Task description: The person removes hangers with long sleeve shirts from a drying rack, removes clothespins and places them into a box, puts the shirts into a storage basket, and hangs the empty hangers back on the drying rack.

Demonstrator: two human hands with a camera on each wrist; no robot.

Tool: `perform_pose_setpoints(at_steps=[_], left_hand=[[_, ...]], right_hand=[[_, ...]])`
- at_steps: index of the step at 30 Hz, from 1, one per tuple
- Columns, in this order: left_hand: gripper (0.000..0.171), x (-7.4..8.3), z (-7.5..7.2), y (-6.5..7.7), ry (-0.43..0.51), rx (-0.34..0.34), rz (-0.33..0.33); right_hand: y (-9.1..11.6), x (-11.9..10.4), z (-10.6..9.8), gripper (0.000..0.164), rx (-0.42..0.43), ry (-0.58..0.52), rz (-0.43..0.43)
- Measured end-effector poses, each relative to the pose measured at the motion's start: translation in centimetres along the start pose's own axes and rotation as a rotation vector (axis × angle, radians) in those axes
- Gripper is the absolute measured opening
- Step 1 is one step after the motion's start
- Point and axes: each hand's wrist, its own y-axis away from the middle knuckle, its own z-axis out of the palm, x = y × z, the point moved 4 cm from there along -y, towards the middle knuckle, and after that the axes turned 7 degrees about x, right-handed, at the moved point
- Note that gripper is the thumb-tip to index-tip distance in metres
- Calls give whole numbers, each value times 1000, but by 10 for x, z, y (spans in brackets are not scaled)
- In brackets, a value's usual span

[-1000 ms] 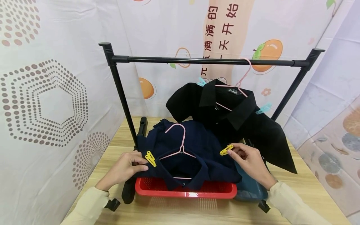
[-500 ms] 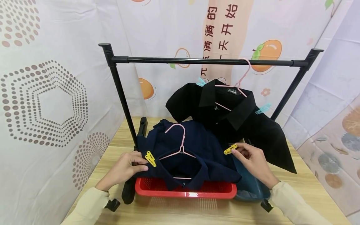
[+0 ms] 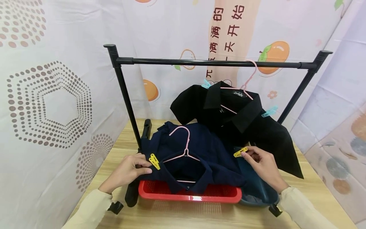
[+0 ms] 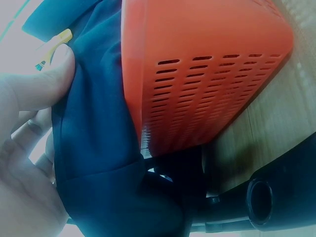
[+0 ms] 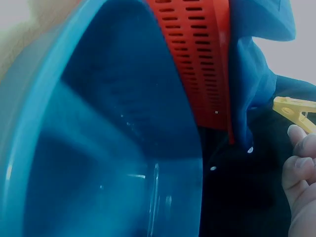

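Observation:
A navy shirt [image 3: 226, 165] lies on a red basket [image 3: 190, 198], a pink hanger [image 3: 186, 144] inside its collar and the hook pointing up. My left hand [image 3: 131, 170] pinches the cloth of its left-side shoulder, right beside a yellow clothespin [image 3: 154, 161] clipped there. In the left wrist view the thumb lies near that clothespin's end. Apart from the shirt, my right hand [image 3: 262, 163] pinches a second yellow clothespin [image 3: 240, 152] between thumb and fingertips, above a blue basin [image 3: 258, 187]. The right wrist view shows this clothespin at its right edge.
A black rack [image 3: 183, 62] spans the scene. From its bar hangs a black shirt [image 3: 228, 117] on a pink hanger [image 3: 250, 79], with light-blue clothespins at both shoulders. The rack's feet [image 3: 115, 207] flank the basket and basin. Printed curtains [image 3: 57, 105] enclose the wooden table [image 3: 183, 219].
My right hand has moved a little to the right with its clothespin, away from the navy shirt. The basin has shifted slightly right. My left hand keeps its place on the shirt.

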Motion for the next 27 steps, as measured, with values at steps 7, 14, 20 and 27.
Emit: perform_pose_setpoints(at_steps=[7, 14, 20, 27], left_hand=[[11, -2, 1, 1, 25, 8, 20], [9, 0, 1, 1, 43, 1, 4], [10, -1, 1, 0, 34, -4, 6], [10, -2, 1, 1, 40, -16, 4]], right_hand=[[-2, 9, -7, 17, 26, 46, 9], [-1, 19, -12, 19, 22, 90, 37], [-1, 32, -14, 19, 7, 131, 45], [1, 45, -16, 20, -23, 157, 74]])
